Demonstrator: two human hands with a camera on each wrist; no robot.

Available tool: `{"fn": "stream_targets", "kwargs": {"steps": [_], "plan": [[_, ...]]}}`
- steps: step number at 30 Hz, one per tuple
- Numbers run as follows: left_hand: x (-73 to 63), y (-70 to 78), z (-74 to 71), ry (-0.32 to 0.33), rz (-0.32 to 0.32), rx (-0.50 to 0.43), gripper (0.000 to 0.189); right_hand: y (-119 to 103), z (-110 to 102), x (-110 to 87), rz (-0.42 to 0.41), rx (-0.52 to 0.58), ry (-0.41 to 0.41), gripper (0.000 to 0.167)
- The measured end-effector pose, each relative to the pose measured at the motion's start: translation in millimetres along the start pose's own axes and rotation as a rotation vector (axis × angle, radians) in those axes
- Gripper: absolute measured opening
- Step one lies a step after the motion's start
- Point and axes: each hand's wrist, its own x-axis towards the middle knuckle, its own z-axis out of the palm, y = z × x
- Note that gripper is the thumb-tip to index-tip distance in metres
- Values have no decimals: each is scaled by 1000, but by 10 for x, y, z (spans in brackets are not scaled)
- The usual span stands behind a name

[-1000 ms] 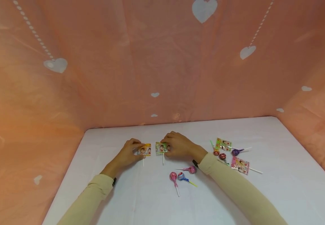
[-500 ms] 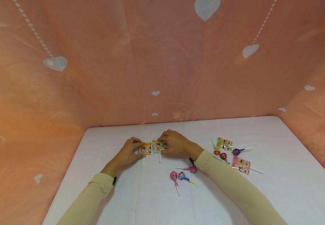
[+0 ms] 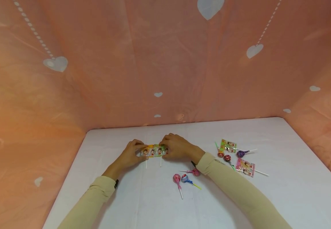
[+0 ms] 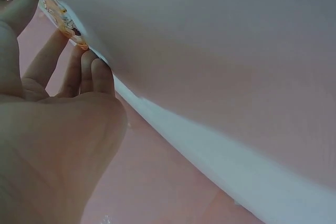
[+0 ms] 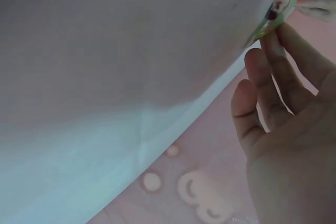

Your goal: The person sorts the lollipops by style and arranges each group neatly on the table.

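Head view, listed left to right, on a white desk (image 3: 119, 206) before a peach cloth (image 3: 165, 63) printed with pale hearts.

- My left hand (image 3: 131, 155): fingers and thumb bent to a narrow gap, pinching the orange packet.
- Orange packet (image 3: 151, 150), flat, cartoon print, white stick pointing toward me; left part between my fingers.
- Green packet (image 3: 159, 150), also flat, white stick toward me; its left edge meets the right edge of the orange packet, the two making one row near the desk's far side.
- My right hand (image 3: 178, 148): fingers and thumb closed in on the green packet, holding it by its right part. The right wrist view shows fingertips (image 5: 266, 38) at the edge of that packet.
- Pink lollipop (image 3: 176, 178), white stick toward me.
- Blue lollipop (image 3: 185, 178), yellow stick, just beside it.
- Second pink lollipop (image 3: 196, 172), stick pointing left, near my right sleeve (image 3: 234, 187).
- Orange-red lollipop (image 3: 220, 154), green stick pointing away.
- Dark red lollipop (image 3: 227, 158), green-tipped stick.
- Second green packet (image 3: 228, 145), behind these two, white stick pointing right.
- Purple lollipop (image 3: 241, 154), white stick pointing right.
- Pink packet (image 3: 245, 167), in front of the purple lollipop, white stick pointing right.
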Motion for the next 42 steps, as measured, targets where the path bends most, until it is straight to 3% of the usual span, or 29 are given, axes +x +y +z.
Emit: {"fn": "stream_targets", "kwargs": {"steps": [20,30,36,42], "plan": [[-7,13,-9,12,22,-3,55,7,25,18,9,-11,-21,57],[4,2,3,6,15,-12,55,7,-32,-45,-1,32,25,55],[17,16,0,-2,-1,-17,57,95,-95,-212,-23,-15,64,52],[30,1,2,1,-7,-8,56,308,-236,-538,-17,-15,133,47]]}}
